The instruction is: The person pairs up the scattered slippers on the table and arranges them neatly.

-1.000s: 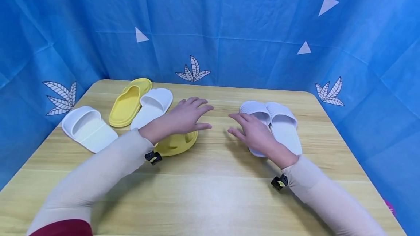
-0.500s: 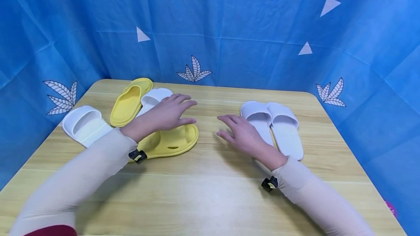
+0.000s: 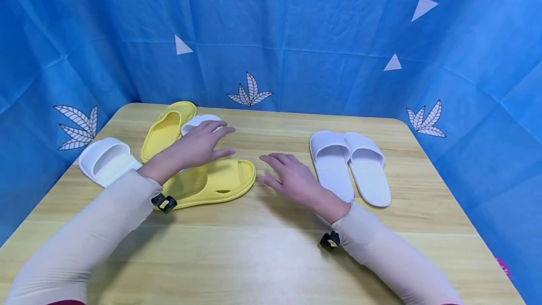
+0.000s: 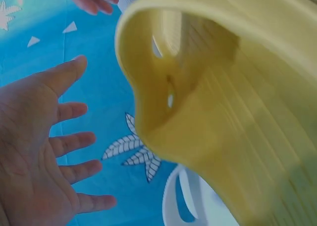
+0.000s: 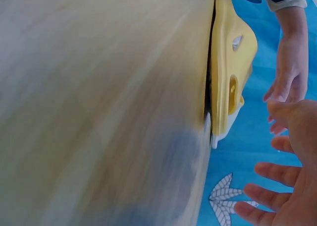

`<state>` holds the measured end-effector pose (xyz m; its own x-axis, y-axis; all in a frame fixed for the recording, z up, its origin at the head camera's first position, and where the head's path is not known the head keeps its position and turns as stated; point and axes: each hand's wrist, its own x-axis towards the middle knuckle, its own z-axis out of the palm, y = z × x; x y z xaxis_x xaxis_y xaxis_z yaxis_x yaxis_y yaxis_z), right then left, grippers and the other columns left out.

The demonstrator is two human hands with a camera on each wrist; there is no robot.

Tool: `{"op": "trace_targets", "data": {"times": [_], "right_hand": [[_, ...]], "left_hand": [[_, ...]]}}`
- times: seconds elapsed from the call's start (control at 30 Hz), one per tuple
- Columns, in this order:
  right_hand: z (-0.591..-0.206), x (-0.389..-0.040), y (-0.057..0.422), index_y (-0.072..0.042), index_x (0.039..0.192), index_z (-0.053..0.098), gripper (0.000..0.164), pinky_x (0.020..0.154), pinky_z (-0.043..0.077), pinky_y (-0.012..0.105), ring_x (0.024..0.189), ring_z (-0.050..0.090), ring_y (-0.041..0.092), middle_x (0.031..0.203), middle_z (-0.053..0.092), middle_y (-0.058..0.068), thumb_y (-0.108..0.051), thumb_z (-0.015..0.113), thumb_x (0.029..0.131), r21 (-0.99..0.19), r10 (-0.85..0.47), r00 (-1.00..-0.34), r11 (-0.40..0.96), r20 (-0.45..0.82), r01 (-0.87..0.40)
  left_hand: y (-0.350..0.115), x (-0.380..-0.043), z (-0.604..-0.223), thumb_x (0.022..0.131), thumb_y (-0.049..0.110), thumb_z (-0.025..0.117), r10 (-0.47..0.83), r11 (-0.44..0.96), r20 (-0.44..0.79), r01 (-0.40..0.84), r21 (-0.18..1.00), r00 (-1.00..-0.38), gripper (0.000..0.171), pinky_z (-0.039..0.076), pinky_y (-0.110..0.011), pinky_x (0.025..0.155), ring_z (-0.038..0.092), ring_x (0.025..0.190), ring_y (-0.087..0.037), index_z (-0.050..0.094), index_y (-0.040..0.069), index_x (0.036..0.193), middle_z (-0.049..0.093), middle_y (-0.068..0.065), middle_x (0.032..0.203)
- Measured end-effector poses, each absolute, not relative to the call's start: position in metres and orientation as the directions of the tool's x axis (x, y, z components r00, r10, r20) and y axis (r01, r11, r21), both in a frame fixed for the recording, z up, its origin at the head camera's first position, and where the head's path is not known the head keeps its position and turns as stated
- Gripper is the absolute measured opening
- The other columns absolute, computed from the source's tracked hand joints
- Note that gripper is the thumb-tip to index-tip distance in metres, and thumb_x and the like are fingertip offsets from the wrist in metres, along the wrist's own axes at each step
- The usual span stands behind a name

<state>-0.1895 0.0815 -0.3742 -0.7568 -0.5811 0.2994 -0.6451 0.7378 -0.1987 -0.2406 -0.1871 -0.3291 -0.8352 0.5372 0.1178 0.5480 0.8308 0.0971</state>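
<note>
My left hand (image 3: 196,146) hovers over the near yellow slipper (image 3: 224,180), fingers spread and nothing in them. That slipper lies sideways, toe to the right; in the left wrist view its opening (image 4: 208,102) fills much of the frame. Just right of its toe is my right hand (image 3: 292,180), raised above the table with loosely extended fingers, holding nothing. Part of a white slipper (image 3: 199,121) shows behind the left hand, which hides the rest. Beside it lies another yellow slipper (image 3: 163,133), toe pointing away.
At the left edge a white slipper (image 3: 112,159) lies at an angle, partly covered by the left forearm. Two white slippers (image 3: 334,164) stand side by side at the right, toes away. A blue curtain (image 3: 296,22) hangs behind the wooden table (image 3: 262,248).
Both hands have moved left. The left hand has uncovered more of the near yellow slipper; the right has come away from the white pair. The slippers have stayed in place.
</note>
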Motion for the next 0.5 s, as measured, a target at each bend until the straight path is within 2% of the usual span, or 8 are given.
{"op": "trace_targets", "data": {"times": [0.13, 0.37, 0.5], "right_hand": [[-0.373, -0.189, 0.074, -0.023, 0.133, 0.04, 0.056, 0.092, 0.039, 0.04, 0.113, 0.045, 0.024, 0.125, 0.048, 0.002, -0.051, 0.05, 0.085, -0.202, -0.588, -0.753, 0.732, 0.296, -0.651], [-0.374, -0.191, 0.062, -0.024, 0.134, 0.038, 0.059, 0.088, 0.042, 0.042, 0.112, 0.045, 0.025, 0.126, 0.047, 0.001, -0.057, 0.042, 0.085, -0.192, -0.596, -0.758, 0.737, 0.265, -0.648], [-0.374, -0.191, 0.054, -0.025, 0.134, 0.037, 0.06, 0.09, 0.041, 0.04, 0.113, 0.045, 0.024, 0.127, 0.047, 0.0, -0.059, 0.04, 0.085, -0.192, -0.595, -0.767, 0.745, 0.242, -0.639]], "left_hand": [[-0.197, -0.245, -0.332, 0.081, 0.061, 0.046, 0.503, 0.852, 0.091, 0.511, 0.113, -0.86, 0.067, 0.023, -0.055, 0.098, 0.027, 0.125, -0.033, 0.039, 0.02, 0.133, 0.034, -0.01, 0.137], [-0.216, -0.253, -0.336, 0.08, 0.062, 0.046, 0.466, 0.87, 0.076, 0.472, 0.14, -0.881, 0.069, 0.022, -0.051, 0.101, 0.027, 0.125, -0.034, 0.04, 0.017, 0.133, 0.033, -0.012, 0.136], [-0.228, -0.257, -0.339, 0.081, 0.061, 0.046, 0.456, 0.875, 0.072, 0.462, 0.146, -0.887, 0.07, 0.022, -0.052, 0.1, 0.027, 0.124, -0.036, 0.04, 0.015, 0.133, 0.032, -0.014, 0.136]]}}
